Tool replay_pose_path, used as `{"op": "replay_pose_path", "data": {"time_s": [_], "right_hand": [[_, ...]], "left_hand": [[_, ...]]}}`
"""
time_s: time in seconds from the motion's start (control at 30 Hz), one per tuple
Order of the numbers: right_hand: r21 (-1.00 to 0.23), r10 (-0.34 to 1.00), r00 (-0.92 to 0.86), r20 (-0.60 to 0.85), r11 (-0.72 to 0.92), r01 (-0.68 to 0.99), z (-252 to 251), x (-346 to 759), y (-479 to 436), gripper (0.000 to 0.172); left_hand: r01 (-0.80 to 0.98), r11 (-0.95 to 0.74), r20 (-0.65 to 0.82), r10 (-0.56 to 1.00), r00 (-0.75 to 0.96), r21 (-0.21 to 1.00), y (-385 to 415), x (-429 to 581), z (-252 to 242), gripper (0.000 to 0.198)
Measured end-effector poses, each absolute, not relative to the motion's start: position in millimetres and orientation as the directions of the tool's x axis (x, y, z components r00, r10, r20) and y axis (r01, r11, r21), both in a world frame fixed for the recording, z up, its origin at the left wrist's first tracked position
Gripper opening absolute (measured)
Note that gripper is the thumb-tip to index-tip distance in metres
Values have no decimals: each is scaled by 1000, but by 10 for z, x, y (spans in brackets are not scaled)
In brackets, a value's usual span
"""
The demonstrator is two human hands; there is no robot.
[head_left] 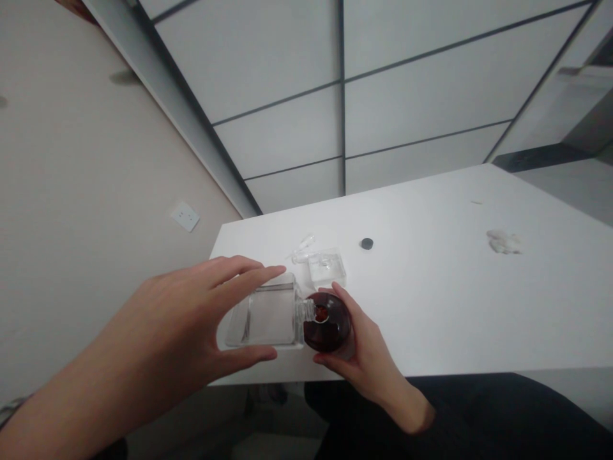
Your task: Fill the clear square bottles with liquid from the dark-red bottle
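Observation:
My left hand grips a square clear glass bottle between thumb and fingers. The bottle is tipped on its side, its threaded neck pointing right. A clear liquid appears to be inside. My right hand is wrapped around a round brown glass bottle, seen from above with its mouth uncapped. The clear bottle's neck lies over the brown bottle's opening; whether the two rims touch I cannot tell. Just beyond the bottles, a second square clear glass container is on the table beside clear dropper-like pieces.
A small dark cap lies on the white table. Farther right is a crumpled whitish, see-through piece. White panelled doors stand behind the table, and a wall with a socket is at the left.

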State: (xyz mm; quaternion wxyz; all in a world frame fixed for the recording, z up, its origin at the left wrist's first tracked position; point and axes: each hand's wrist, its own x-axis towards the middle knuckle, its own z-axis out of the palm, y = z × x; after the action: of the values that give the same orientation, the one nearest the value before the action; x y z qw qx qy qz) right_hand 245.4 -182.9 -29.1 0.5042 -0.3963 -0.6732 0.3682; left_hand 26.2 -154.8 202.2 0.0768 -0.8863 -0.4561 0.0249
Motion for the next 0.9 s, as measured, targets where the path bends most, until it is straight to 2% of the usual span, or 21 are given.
{"op": "replay_pose_path", "data": {"time_s": [0.57,0.9], "right_hand": [[-906,913,-175,369,395,153,-283,2455,-1834,102],[-905,909,-174,378,403,140,-299,2452,-1835,101]], "left_hand": [[810,-573,28,814,581,-126,-1540,266,2038,57],[783,-598,10,793,609,-173,-1532,281,2054,61]]}}
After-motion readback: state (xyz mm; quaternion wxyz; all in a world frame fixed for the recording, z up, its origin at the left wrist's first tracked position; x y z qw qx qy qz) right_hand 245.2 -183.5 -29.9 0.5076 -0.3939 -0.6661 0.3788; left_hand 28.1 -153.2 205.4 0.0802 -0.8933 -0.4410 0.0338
